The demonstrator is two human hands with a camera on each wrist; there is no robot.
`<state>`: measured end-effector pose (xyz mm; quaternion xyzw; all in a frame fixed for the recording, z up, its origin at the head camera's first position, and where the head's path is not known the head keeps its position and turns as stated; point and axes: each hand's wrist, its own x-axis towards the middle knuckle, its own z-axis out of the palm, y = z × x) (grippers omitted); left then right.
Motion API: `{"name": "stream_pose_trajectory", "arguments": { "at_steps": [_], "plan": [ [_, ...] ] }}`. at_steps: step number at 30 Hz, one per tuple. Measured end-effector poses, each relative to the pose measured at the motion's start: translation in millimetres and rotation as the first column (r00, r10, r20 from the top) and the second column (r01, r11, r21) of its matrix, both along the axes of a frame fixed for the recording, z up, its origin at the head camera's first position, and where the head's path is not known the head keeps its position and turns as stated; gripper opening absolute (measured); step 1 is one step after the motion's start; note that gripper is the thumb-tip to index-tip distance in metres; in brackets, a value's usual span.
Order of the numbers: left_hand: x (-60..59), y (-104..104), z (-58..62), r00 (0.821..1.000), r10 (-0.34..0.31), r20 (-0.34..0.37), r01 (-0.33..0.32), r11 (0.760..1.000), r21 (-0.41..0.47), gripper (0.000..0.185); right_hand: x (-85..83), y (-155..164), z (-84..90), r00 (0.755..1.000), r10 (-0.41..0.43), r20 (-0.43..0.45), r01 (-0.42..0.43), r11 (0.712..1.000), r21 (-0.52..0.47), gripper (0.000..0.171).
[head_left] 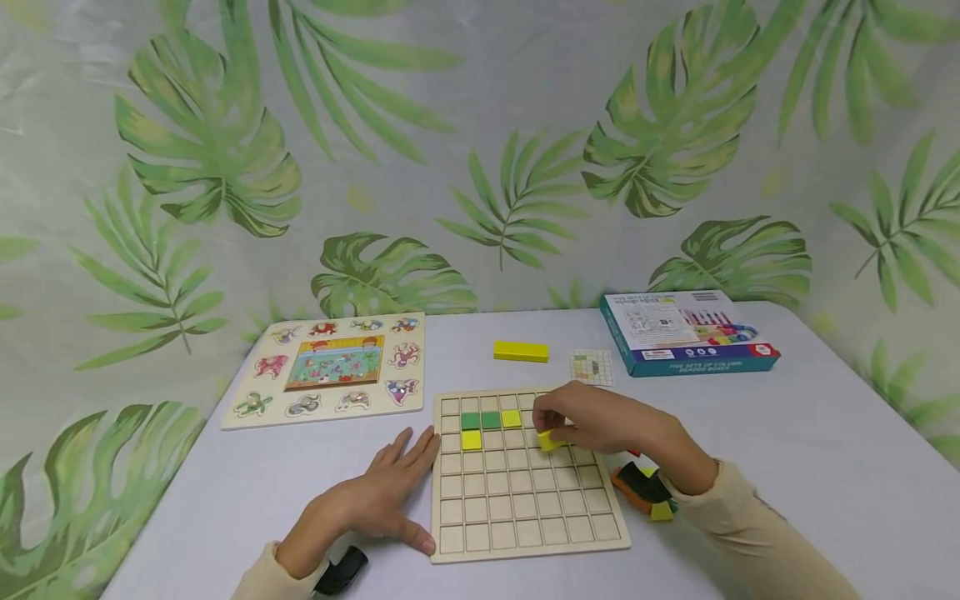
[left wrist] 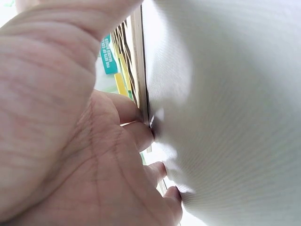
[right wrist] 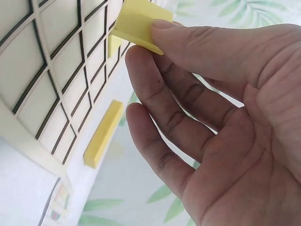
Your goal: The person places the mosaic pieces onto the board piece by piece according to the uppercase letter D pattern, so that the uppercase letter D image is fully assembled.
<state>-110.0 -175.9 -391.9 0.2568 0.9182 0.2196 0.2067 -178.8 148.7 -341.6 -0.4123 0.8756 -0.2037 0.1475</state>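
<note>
A wooden grid board (head_left: 498, 508) lies on the table with green tiles (head_left: 480, 421) and yellow tiles (head_left: 511, 418) in its upper left cells. Over the board's upper right part, my right hand (head_left: 600, 421) pinches a yellow square tile (right wrist: 141, 21) between thumb and fingers. The right wrist view shows this tile tilted, close to the grid. My left hand (head_left: 390, 492) rests at the board's left edge, fingers spread and straight. In the left wrist view its fingertips (left wrist: 141, 134) touch the board's side.
A sea-animal puzzle board (head_left: 262, 404) lies at the left. Behind the grid board are a yellow bar (head_left: 521, 352) and a small pattern card (head_left: 592, 367). A flat box (head_left: 686, 333) lies at the back right. Several coloured pieces (head_left: 637, 492) sit beneath the right wrist.
</note>
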Motion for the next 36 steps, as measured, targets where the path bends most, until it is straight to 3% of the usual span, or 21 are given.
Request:
{"name": "stream_pose_trajectory", "arguments": {
  "at_steps": [18, 30, 36],
  "plan": [
    [0.7, 1, 1.3, 1.000, 0.000, -0.002, 0.000, 1.000, -0.002, 0.132, 0.4, -18, -3.2, 1.000, 0.010, 0.016, -0.010, 1.000, 0.004, 0.012],
    [1.9, 2, 3.0, 1.000, 0.000, 0.002, 0.000, 1.000, -0.001, 0.131, -2.4, -35, -3.8, 0.995, 0.095, -0.021, -0.095, 0.995, -0.036, 0.016],
    [1.3, 2, 3.6, 1.000, 0.004, -0.005, -0.004, 1.000, -0.011, 0.130, -5.4, -49, -2.7, 0.993, 0.111, -0.043, -0.114, 0.992, -0.061, 0.009]
  ]
}}
